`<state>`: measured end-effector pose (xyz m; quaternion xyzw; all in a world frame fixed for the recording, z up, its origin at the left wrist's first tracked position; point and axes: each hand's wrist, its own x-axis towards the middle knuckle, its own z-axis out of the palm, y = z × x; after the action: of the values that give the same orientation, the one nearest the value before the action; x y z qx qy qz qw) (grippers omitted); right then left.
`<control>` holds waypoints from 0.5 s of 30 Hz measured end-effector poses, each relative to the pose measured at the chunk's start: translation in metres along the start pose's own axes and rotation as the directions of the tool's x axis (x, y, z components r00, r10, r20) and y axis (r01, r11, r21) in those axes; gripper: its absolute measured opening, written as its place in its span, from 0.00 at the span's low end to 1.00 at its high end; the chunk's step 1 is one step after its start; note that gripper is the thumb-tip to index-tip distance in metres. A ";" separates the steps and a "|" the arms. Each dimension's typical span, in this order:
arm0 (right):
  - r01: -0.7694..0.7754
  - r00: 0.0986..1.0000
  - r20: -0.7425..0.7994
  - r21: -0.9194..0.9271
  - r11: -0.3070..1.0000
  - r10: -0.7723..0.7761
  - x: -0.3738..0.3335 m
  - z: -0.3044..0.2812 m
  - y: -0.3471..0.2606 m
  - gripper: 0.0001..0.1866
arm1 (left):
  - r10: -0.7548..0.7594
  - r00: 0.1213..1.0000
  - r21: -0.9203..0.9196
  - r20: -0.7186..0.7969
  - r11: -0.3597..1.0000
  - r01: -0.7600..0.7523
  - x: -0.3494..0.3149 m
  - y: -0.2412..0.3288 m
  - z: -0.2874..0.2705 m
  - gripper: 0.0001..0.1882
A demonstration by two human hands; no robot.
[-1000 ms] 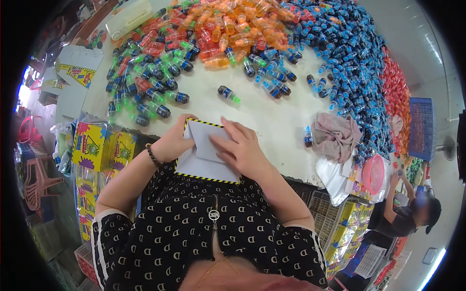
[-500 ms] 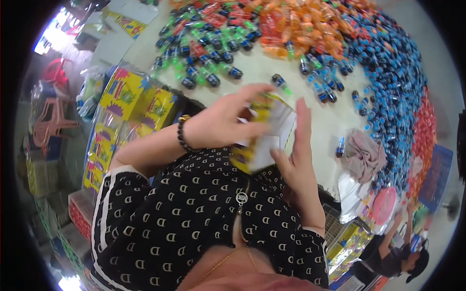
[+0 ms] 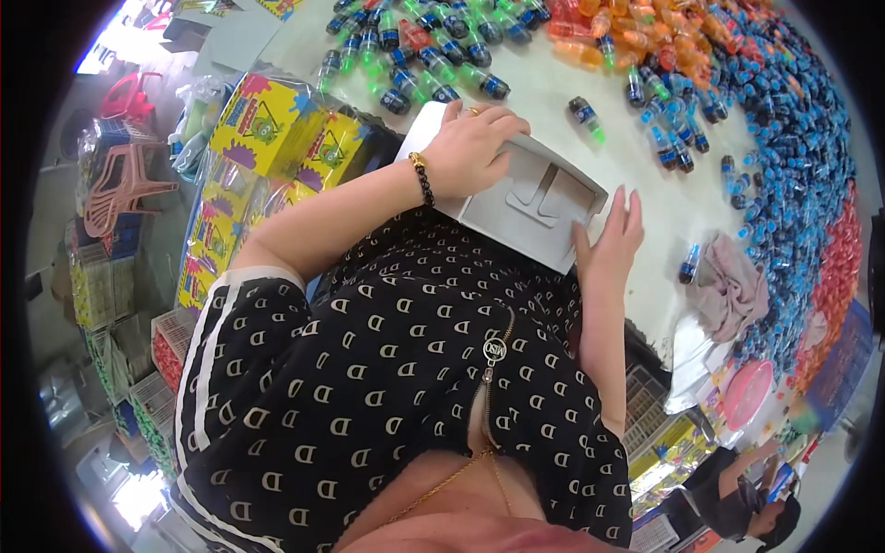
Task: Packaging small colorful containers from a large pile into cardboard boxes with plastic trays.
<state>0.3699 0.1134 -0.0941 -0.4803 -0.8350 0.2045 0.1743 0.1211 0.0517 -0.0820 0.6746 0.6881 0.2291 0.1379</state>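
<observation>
A cardboard box [image 3: 550, 228] with a pale, unprinted inside faces up in front of my body. It is open, with a flat slot-cut panel showing within. My left hand [image 3: 472, 152], wearing a dark bead bracelet, curls its fingers over the box's left part and grips it. At the box's right end is my right hand [image 3: 610, 241], fingers stretched and apart, its thumb against the box edge. A small bottle with a dark wrap and green end [image 3: 586, 120] lies on the table just beyond the box.
Small bottles with green ends [image 3: 433, 60], orange bottles [image 3: 631, 32] and blue-capped bottles [image 3: 793, 184] are heaped on the table [image 3: 544, 88]. A crumpled cloth [image 3: 728, 286] lies at right. Printed yellow boxes [image 3: 263, 124] stand at left. Another person [image 3: 728, 493] is at lower right.
The box has turned from its yellow printed side to show its pale open inside. My left hand has moved up and right; my right hand has shifted right.
</observation>
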 end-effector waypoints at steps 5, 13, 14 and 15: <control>0.453 0.877 0.164 0.038 0.891 -0.452 0.017 0.008 -0.031 0.31 | -0.005 1.000 0.005 0.014 1.000 0.005 0.006 0.002 0.000 0.22; 0.372 0.852 0.432 -0.100 0.923 -0.297 0.033 0.013 -0.047 0.23 | 0.012 0.999 0.013 -0.031 1.000 -0.011 0.005 -0.001 0.011 0.22; 0.407 0.798 0.519 -0.091 0.909 -0.305 0.035 0.003 -0.051 0.23 | 0.018 1.000 0.004 -0.016 1.000 -0.018 0.005 -0.002 0.010 0.22; 0.439 0.738 0.601 -0.083 0.895 -0.307 0.042 -0.007 -0.055 0.24 | -0.005 0.993 0.023 0.121 1.000 0.003 0.007 0.003 -0.001 0.23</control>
<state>0.3131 0.1265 -0.0558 -0.2343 -0.9445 0.2068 -0.1013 0.1228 0.0588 -0.0782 0.6873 0.6824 0.1798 0.1722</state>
